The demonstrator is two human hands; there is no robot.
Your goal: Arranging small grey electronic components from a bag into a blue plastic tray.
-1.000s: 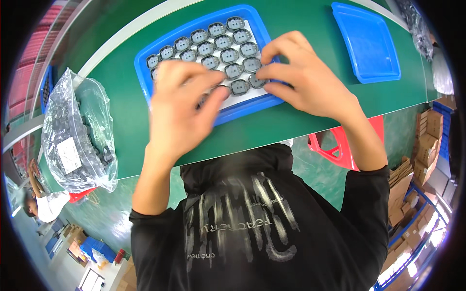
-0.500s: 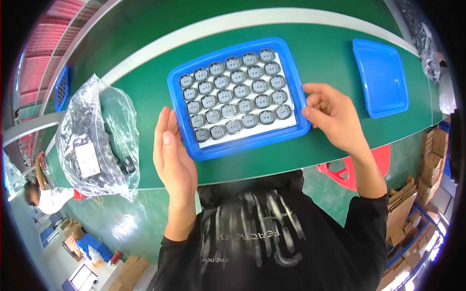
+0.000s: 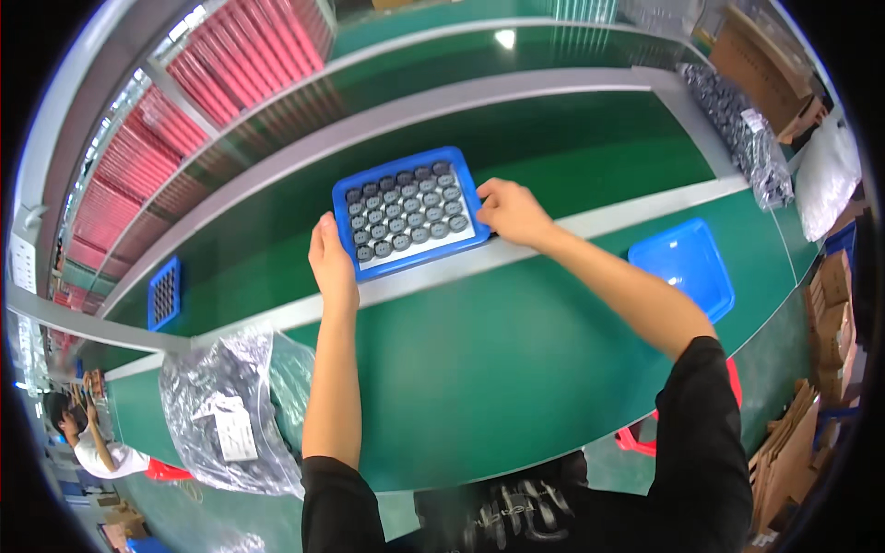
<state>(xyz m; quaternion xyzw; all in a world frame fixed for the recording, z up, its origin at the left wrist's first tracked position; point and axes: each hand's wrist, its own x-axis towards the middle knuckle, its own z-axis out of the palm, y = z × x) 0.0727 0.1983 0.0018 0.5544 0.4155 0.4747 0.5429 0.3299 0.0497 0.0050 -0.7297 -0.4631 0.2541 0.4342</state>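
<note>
My two arms stretch forward with a blue plastic tray (image 3: 424,257) between them. My left hand (image 3: 332,263) holds the tray's left side, thumb up and the other fingers partly hidden. At the right rim, my right hand (image 3: 514,212) grips with bent fingers. Rows of small dark grey rounded parts (image 3: 400,209) sit on a white insert inside the tray. The tray is over the grey rail (image 3: 590,219) and the green belt (image 3: 590,138) beyond it; I cannot tell whether it touches them.
A clear plastic bag of dark parts (image 3: 212,410) lies left on the green table (image 3: 479,369). A second blue tray (image 3: 682,267) is at right. Another filled blue tray (image 3: 164,295) stands far left on the belt. Bags (image 3: 747,138) lie far right; a person (image 3: 92,442) sits far left.
Both hands have carried the filled tray forward, away from my body, from above the table to the rail and belt. The view has tilted up, showing more of the far side.
</note>
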